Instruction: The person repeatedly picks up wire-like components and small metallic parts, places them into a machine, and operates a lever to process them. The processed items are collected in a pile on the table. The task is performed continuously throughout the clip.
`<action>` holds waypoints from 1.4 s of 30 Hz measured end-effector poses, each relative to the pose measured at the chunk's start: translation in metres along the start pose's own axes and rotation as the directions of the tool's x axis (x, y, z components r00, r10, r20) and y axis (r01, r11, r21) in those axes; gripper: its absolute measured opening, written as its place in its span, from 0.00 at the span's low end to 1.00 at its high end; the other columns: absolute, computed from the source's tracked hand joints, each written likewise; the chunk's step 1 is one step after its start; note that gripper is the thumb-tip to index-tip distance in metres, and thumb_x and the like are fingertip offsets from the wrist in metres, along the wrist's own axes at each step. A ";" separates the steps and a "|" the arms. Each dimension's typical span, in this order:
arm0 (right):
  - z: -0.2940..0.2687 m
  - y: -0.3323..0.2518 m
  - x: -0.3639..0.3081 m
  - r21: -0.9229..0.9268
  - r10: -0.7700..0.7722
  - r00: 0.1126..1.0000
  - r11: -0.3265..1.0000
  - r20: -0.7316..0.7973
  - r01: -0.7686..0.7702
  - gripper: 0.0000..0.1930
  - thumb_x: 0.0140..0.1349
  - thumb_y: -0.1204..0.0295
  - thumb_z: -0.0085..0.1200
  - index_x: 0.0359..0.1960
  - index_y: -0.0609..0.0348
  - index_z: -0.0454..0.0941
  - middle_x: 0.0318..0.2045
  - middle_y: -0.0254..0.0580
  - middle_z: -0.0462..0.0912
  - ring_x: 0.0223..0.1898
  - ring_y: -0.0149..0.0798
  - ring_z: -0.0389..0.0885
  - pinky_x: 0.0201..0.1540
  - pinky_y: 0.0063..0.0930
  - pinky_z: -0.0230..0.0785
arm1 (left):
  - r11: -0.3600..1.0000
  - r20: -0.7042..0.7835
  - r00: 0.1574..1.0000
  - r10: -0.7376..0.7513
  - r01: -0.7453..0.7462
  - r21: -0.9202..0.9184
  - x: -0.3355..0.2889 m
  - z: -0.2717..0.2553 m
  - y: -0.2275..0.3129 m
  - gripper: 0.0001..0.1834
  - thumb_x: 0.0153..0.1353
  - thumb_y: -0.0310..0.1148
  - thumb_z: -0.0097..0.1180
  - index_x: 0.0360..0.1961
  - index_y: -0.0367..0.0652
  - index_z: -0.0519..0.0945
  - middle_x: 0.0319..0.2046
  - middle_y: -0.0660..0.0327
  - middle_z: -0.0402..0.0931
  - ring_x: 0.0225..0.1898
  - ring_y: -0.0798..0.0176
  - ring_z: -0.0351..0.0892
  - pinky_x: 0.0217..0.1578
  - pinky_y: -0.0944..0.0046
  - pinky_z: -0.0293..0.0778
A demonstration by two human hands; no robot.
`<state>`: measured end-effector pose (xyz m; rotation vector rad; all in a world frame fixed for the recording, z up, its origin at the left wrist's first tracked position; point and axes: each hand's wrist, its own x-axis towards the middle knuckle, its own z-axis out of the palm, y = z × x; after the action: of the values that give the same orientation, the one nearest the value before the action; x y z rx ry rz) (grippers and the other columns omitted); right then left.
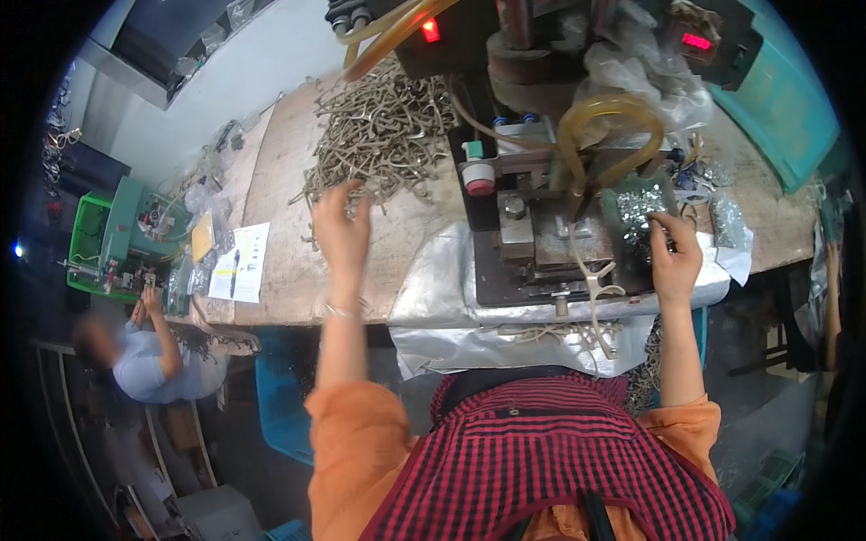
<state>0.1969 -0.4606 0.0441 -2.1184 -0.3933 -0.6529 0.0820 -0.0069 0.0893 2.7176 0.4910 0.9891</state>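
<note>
My left hand [341, 236] is at the near edge of a heap of short beige cables [383, 126], thumb and fingers apart, with no cable clearly held. My right hand [677, 263] has thumb and fingertips pinched together at the right edge of a dark tray holding small shiny metal pieces [639, 212]. What those fingertips hold is too small to make out. Between my hands stands a bench press [568, 239]. One beige cable with a forked end [597, 287] lies at the press's front and hangs over the edge.
A red button and a green one [476, 167] sit on the press's left side. Silver foil [433, 279] covers the bench edge, and more cables lie below. A printed sheet [239, 261] lies left. Another person [167, 361] works at a green machine [126, 234]. Clear tubing [613, 108] loops overhead.
</note>
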 end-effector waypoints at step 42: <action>-0.009 -0.136 0.018 0.672 -0.015 0.941 0.704 0.337 -0.229 0.25 0.61 0.78 0.57 0.61 0.63 0.72 0.48 0.44 0.83 0.54 0.34 0.80 0.59 0.29 0.70 | 0.284 -0.373 0.766 0.523 -0.570 -0.771 -0.018 -0.033 0.188 0.10 0.58 0.22 0.65 0.42 0.42 0.82 0.40 0.53 0.86 0.28 0.61 0.84 0.27 0.66 0.80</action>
<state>0.1416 -0.3885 0.1477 -1.4674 -0.5822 -0.0359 0.0921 -0.1849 0.1608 1.8455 -0.8617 1.0228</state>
